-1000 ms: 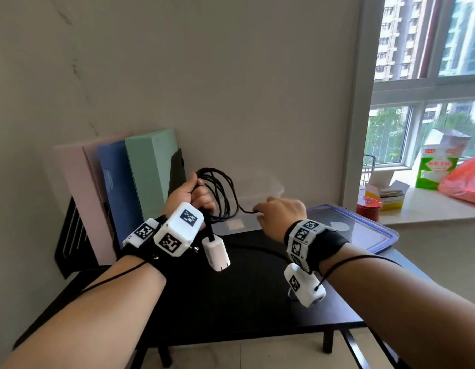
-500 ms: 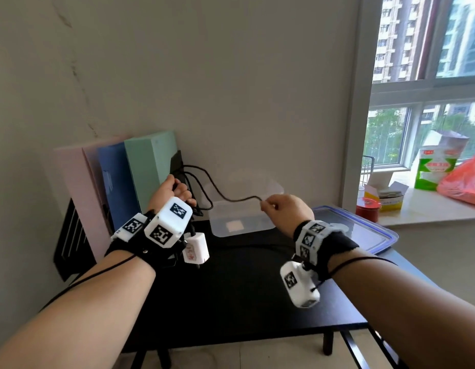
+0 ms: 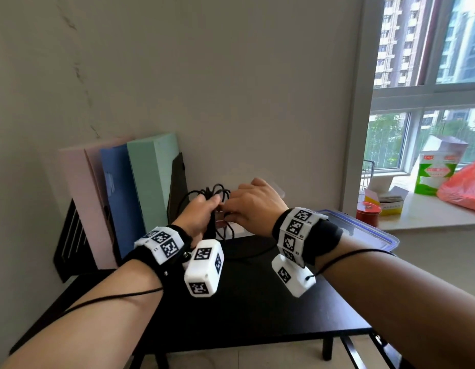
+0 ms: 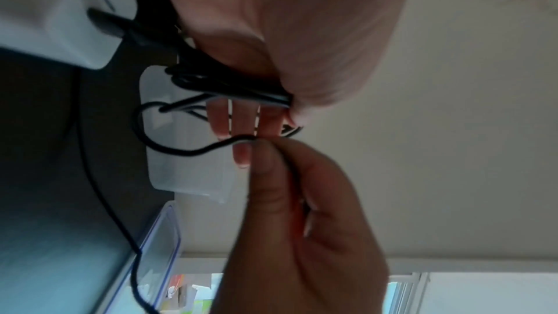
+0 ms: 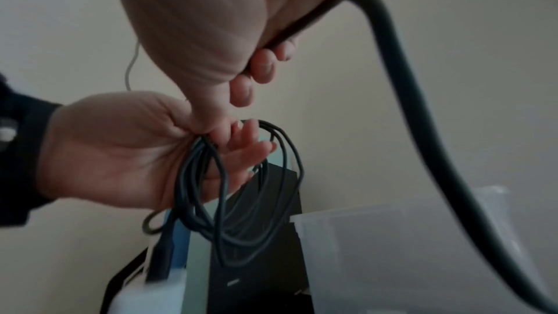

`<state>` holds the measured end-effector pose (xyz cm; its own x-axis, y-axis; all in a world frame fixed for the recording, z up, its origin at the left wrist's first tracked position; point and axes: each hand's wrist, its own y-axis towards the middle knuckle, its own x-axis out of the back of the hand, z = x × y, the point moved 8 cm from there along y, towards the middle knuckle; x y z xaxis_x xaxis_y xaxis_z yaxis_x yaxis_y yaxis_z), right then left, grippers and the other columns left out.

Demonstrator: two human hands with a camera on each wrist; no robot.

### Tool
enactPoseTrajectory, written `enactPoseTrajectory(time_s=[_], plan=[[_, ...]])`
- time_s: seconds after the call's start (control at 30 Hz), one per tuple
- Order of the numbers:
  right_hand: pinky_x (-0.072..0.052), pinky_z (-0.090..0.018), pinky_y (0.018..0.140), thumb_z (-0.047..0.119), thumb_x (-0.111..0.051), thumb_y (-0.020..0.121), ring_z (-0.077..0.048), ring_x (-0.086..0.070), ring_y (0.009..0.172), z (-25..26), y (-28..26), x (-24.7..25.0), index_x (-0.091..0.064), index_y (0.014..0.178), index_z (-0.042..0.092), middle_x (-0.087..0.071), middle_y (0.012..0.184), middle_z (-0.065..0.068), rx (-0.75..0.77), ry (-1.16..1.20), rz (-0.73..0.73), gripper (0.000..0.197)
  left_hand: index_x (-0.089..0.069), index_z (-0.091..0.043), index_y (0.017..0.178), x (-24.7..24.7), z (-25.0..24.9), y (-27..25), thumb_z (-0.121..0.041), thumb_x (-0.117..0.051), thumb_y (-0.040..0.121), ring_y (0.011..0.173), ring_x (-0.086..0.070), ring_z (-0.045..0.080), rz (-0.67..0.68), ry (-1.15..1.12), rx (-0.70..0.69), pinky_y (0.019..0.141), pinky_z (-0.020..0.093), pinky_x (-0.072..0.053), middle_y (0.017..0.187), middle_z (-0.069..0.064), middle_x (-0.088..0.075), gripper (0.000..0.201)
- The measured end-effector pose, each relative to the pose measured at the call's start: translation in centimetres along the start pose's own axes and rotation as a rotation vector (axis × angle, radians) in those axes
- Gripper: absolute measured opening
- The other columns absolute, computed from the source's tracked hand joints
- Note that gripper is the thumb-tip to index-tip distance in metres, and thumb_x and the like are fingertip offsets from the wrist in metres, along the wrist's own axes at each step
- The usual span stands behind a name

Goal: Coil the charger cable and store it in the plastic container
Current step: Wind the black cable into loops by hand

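The black charger cable point(image 3: 214, 192) is gathered in several loops over the black table. My left hand point(image 3: 208, 207) grips the loops where they meet, seen in the right wrist view as the coil point(image 5: 241, 211) hanging from that hand point(image 5: 223, 140). My right hand point(image 3: 231, 210) is right next to it and pinches the free run of cable point(image 5: 392, 75) between thumb and fingers point(image 4: 265, 152). The white charger brick point(image 4: 54, 20) hangs below the left hand. The clear plastic container point(image 5: 407, 247) stands on the table behind both hands, mostly hidden in the head view.
The container's blue-rimmed lid point(image 3: 364, 230) lies on the table's right end. Pink, blue and green folders point(image 3: 148, 182) lean against the wall at the left. A windowsill at the right holds a red tin point(image 3: 366, 213), a green box and a red bag.
The hands were apart with the cable stretched between them. My right hand has moved left to meet the left hand, bringing the cable strand to the coil.
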<state>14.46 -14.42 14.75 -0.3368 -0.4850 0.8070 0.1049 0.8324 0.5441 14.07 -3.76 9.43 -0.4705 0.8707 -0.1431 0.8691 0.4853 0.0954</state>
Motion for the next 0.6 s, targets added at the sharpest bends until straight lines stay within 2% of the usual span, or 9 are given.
enactPoseTrajectory(time_s=[0.07, 0.1, 0.2, 0.23, 0.3, 0.4, 0.47, 0.53, 0.6], plan=[[-0.037, -0.034, 0.085, 0.037, -0.053, 0.090, -0.020, -0.058, 0.094, -0.3, 0.2, 0.3, -0.069, 0.095, 0.024, -0.066, 0.093, 0.002, -0.023, 0.060, -0.010, 0.021, -0.049, -0.005, 0.085, -1.2, 0.2, -0.4, -0.014, -0.045, 0.097, 0.047, -0.059, 0.015, 0.095, 0.032, 0.013, 0.047, 0.025, -0.048, 0.058, 0.006, -0.061, 0.015], [-0.039, -0.034, 0.084, 0.036, -0.054, 0.090, -0.021, -0.059, 0.094, -0.5, 0.2, 0.3, -0.068, 0.097, 0.022, -0.065, 0.095, 0.001, -0.045, 0.104, -0.001, 0.021, -0.053, -0.003, 0.080, -1.8, 0.2, -0.7, -0.014, -0.046, 0.096, 0.045, -0.059, 0.015, 0.139, 0.039, 0.017, 0.044, 0.024, -0.047, 0.052, 0.005, -0.061, 0.021], [-0.040, -0.030, 0.066, 0.041, -0.057, 0.088, -0.022, -0.058, 0.081, -2.0, -0.3, 0.5, -0.061, 0.100, 0.019, -0.060, 0.094, 0.002, -0.182, 0.239, -0.029, 0.026, -0.058, -0.007, 0.062, -3.1, 0.5, -1.5, -0.018, -0.040, 0.098, 0.044, -0.057, 0.020, 0.260, -0.019, 0.064, 0.049, 0.027, -0.047, 0.050, 0.007, -0.057, 0.042], [-0.040, -0.029, 0.063, 0.044, -0.060, 0.086, -0.021, -0.056, 0.077, -2.6, -0.6, 0.6, -0.057, 0.099, 0.018, -0.057, 0.091, 0.003, -0.233, 0.271, -0.048, 0.029, -0.055, -0.011, 0.057, -3.5, 0.7, -1.7, -0.022, -0.037, 0.099, 0.042, -0.051, 0.018, 0.293, -0.038, 0.097, 0.051, 0.028, -0.045, 0.049, 0.005, -0.052, 0.047], [-0.043, -0.030, 0.063, 0.046, -0.067, 0.080, -0.020, -0.053, 0.074, -3.8, -1.1, 0.7, -0.052, 0.100, 0.017, -0.050, 0.085, 0.008, -0.322, 0.329, -0.069, 0.038, -0.046, -0.014, 0.057, -3.7, 1.2, -1.9, -0.030, -0.033, 0.100, 0.037, -0.036, 0.012, 0.313, -0.068, 0.170, 0.048, 0.025, -0.038, 0.046, -0.001, -0.039, 0.047], [-0.044, -0.028, 0.068, 0.050, -0.074, 0.070, -0.014, -0.052, 0.077, -5.0, -1.8, 0.4, -0.054, 0.114, 0.026, -0.052, 0.091, 0.011, -0.377, 0.429, -0.070, 0.054, -0.043, -0.016, 0.061, -4.3, 1.6, -2.5, -0.051, -0.033, 0.095, 0.032, -0.024, 0.006, 0.396, 0.001, 0.237, 0.038, 0.017, -0.027, 0.042, -0.006, -0.030, 0.050], [-0.046, -0.025, 0.079, 0.053, -0.077, 0.063, -0.009, -0.056, 0.090, -5.3, -1.9, -0.5, -0.048, 0.129, 0.039, -0.057, 0.107, 0.013, -0.368, 0.498, 0.002, 0.074, -0.044, -0.017, 0.059, -4.6, 1.6, -2.9, -0.058, -0.040, 0.088, 0.029, -0.021, 0.004, 0.464, 0.111, 0.217, 0.036, 0.015, -0.022, 0.039, -0.008, -0.028, 0.050], [-0.043, -0.024, 0.094, 0.049, -0.082, 0.058, -0.006, -0.056, 0.108, -5.1, -2.0, -1.7, -0.040, 0.136, 0.044, -0.057, 0.124, 0.015, -0.360, 0.616, 0.136, 0.089, -0.047, -0.017, 0.062, -4.8, 1.5, -3.1, -0.052, -0.054, 0.079, 0.028, -0.022, 0.004, 0.505, 0.183, 0.169, 0.035, 0.013, -0.020, 0.038, -0.008, -0.030, 0.040], [-0.043, -0.024, 0.097, 0.035, -0.087, 0.057, -0.008, -0.058, 0.111, -4.6, -2.2, -2.8, -0.047, 0.133, 0.036, -0.062, 0.122, 0.011, -0.360, 0.705, 0.271, 0.086, -0.052, -0.014, 0.074, -4.7, 1.3, -3.1, -0.036, -0.063, 0.081, 0.029, -0.024, 0.003, 0.517, 0.179, 0.130, 0.034, 0.011, -0.022, 0.039, -0.007, -0.033, 0.025]])
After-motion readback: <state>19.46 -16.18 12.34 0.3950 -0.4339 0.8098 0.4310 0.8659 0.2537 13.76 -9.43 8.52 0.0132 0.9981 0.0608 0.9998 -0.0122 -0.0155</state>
